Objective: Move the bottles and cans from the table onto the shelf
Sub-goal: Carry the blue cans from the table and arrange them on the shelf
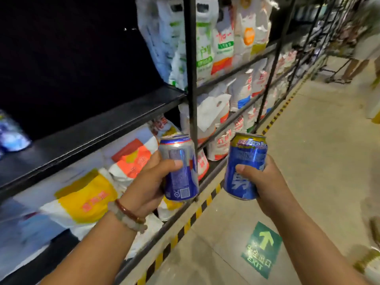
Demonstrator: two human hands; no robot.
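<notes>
My left hand [144, 182] grips a blue and silver can [181, 161] upright, with a barcode facing me. My right hand [265, 182] grips a blue can with a gold top [245, 159], also upright. Both cans hang in the air in front of a black metal shelf [92, 132] on my left. The shelf board at chest height is dark and mostly bare, with a blue-white pack [10, 134] at its far left end.
Bags of rice or flour [205, 44] fill the shelf bays above, below and further down the aisle. A black upright post [192, 79] stands just behind the left can. Yellow-black tape edges the concrete floor, which carries a green exit arrow [262, 247]. A person [362, 50] stands far right.
</notes>
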